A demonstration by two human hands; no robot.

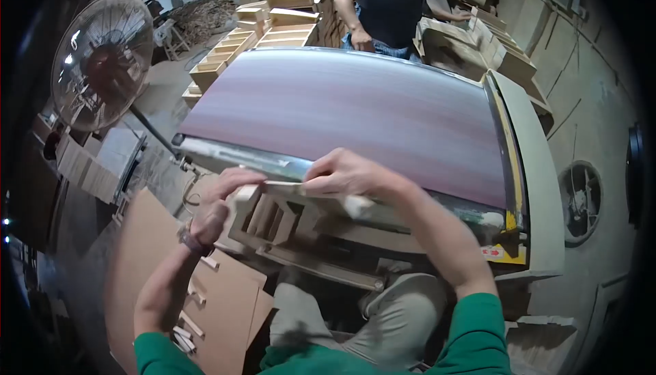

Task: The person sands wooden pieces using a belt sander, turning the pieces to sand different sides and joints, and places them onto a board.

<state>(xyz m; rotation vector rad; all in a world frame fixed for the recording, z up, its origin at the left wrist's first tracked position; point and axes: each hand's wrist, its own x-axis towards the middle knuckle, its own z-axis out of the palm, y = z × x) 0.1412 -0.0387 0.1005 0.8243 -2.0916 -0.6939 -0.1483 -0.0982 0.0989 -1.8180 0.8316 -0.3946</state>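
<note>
In front of me a wide machine has a purplish sanding belt (342, 105) across its top. At its near edge my left hand (229, 194) is closed on the left corner of a light wooden box-like frame (281, 187). My right hand (345, 173), fingers bent, grips the same frame's upper edge farther right. Slats or dividers show dimly below that edge, and blur and shadow hide where the frame ends. A pale rounded knob or bar end (358, 206) is under my right wrist.
A brown board (225, 307) with several small wood strips (193, 320) lies at my left. A large fan (102, 61) stands beyond it. Across the belt stands a person in a dark shirt (389, 6), between stacked wooden drawers (294, 26) and more boxes (502, 40).
</note>
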